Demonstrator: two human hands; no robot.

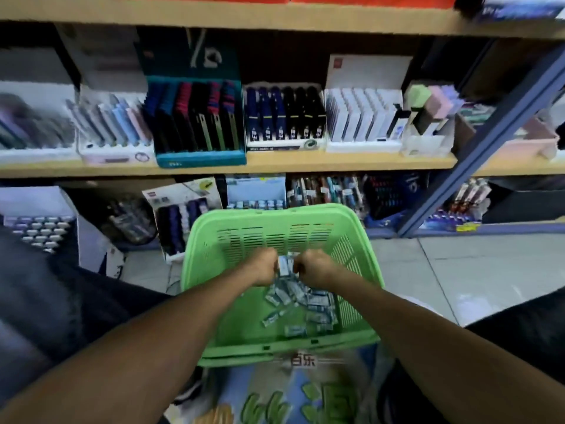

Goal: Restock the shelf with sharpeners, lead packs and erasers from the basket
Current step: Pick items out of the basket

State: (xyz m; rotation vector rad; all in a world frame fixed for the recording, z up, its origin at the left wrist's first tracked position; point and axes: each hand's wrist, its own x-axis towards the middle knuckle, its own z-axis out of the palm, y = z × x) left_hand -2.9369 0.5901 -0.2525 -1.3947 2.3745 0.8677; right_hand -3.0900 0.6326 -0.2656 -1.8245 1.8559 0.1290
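1. Gripping one small white pack (283,266) between them, left hand (265,267) and right hand (313,268) curl tight inside the basket (276,221).
2. Roughly twenty flat wrapped packs (301,307) litter its slotted green plastic floor.

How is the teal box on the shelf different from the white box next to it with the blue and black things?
The teal box has a bright teal front; the white box has a pale one. The teal box holds dark items topped blue and red; the white box holds navy and black ones. The teal box looks wider. Both sit on the same wooden shelf, with items standing in rows.
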